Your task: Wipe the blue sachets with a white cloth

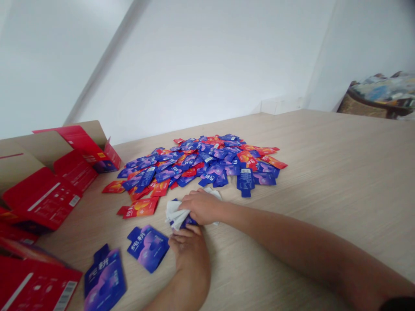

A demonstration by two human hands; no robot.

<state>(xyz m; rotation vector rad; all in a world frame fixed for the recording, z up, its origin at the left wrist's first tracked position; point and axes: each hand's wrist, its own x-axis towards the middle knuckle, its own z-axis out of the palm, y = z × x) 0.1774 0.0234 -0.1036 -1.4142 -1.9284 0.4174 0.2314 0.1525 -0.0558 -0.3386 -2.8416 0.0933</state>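
My right hand [202, 206] presses down on a crumpled white wrapper [177, 214], with a blue sachet [188, 221] partly hidden under it. My left hand [188, 248] lies below, its fingers curled against the underside of the bundle. Beyond both hands spreads a loose pile of blue and red sachets [201, 162]. A blue sachet with a cut-out top [148, 248] lies just left of my left hand, and a second one [105, 278] lies nearer the lower left. A red sachet [139, 207] sits at the pile's near edge.
Flattened red-and-kraft cardboard cartons [42, 198] and an opened carton [87, 147] crowd the table's left side, with another red carton panel [35, 285] at the lower left. The light wood table [324, 151] meets a white wall. A patterned round basket [379, 97] stands at the far right.
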